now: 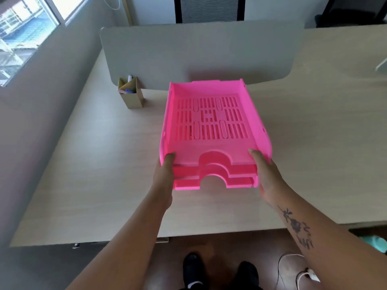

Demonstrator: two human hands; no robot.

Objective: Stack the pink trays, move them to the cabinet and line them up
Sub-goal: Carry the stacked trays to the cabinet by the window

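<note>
Three pink trays [211,122] are nested in a stack, with slotted floors and a curved cut-out at the near edge. The stack is over the middle of the pale wooden desk [100,174]; whether it rests on the desk or is lifted I cannot tell. My left hand [164,176] grips the near left corner, thumb on the top tray's rim. My right hand [266,174] grips the near right corner the same way. No cabinet is in view.
A grey divider panel [188,55] stands behind the stack. A cardboard pen holder [130,93] with markers sits at the back left. A wall and window lie to the left. A dark chair [209,9] is beyond the divider. My shoes [192,271] and a cable are on the floor.
</note>
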